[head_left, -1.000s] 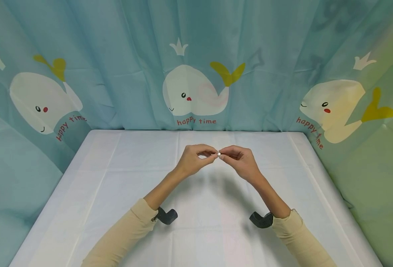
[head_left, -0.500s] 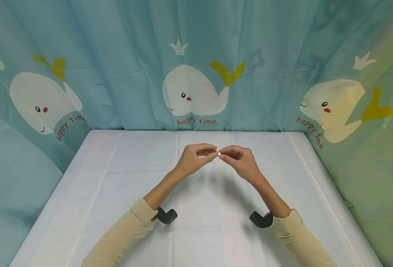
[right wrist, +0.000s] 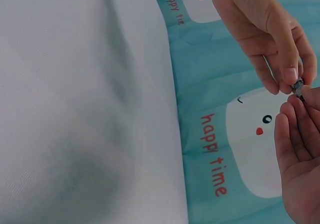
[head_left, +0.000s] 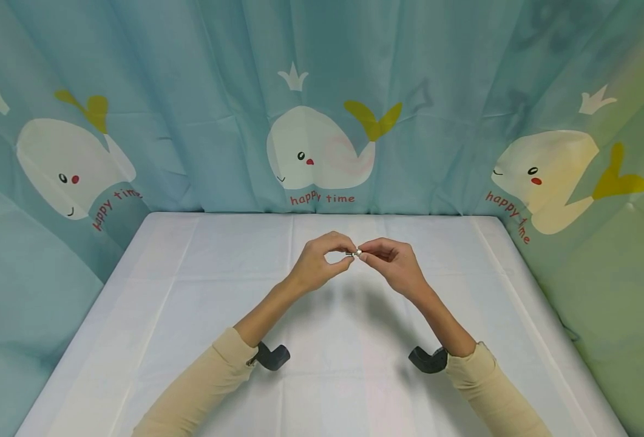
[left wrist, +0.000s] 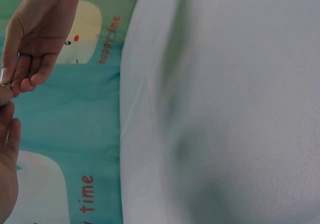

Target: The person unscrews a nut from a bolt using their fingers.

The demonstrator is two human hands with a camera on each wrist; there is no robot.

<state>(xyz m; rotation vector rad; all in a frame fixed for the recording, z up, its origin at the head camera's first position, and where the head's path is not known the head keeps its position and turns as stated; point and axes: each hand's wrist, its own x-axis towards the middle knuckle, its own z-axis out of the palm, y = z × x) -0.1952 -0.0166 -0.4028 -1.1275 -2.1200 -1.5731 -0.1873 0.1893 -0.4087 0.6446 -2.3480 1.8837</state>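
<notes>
A small silvery bolt-like piece (head_left: 358, 252) is up above the table, between the fingertips of both hands. It has a rounded end at the right and a thin stem pointing left. My right hand (head_left: 395, 262) pinches the rounded end between thumb and fingers. At the stem, my left hand (head_left: 316, 260) has its thumb and forefinger curled to either side. From the right wrist view, the grey metal piece (right wrist: 298, 86) shows between the two thumbs, partly covered. Only a sliver of it shows in the left wrist view, beside the fingertips at the left edge.
A white cloth-covered table (head_left: 322, 376) lies below the hands. Blue-green curtains (head_left: 218, 152) printed with whales and "happy time" stand around its back and sides. A black curved mount (head_left: 274, 357) sits at the left wrist, and a matching black mount (head_left: 428, 360) at the right.
My left forefinger has arched upward and the left thumb has dropped slightly, so more of the stem shows. My right hand has stayed in place.
</notes>
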